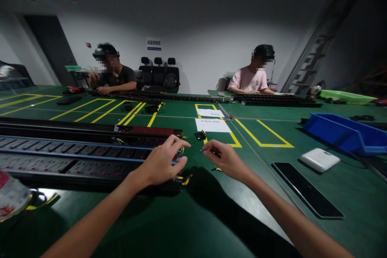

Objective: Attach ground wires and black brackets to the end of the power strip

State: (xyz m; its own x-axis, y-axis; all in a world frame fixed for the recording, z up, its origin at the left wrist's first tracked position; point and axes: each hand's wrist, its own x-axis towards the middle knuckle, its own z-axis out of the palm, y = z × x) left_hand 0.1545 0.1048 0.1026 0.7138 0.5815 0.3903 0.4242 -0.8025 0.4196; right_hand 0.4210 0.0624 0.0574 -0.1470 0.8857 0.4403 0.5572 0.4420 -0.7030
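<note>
Long black power strips point(90, 167) with rows of sockets and red dots lie side by side at the left. Over their right ends is my left hand point(163, 161), its thumb and index finger apart and nothing visible between them. My right hand point(223, 158) is just to the right, its fingertips pinched together; whatever is in them is too small to make out. Yellow-tipped wires point(186, 179) stick out from the strip ends below my left hand. Beyond my right hand stands a small black bracket point(200, 135) on the table.
On the right of the green table point(254, 197) lie a dark tablet-like slab point(306, 189), a white box point(319, 159) and a blue bin point(341, 131). Paper sheets point(212, 125) lie ahead. Two people sit across the table. A patterned container point(13, 195) stands at the left edge.
</note>
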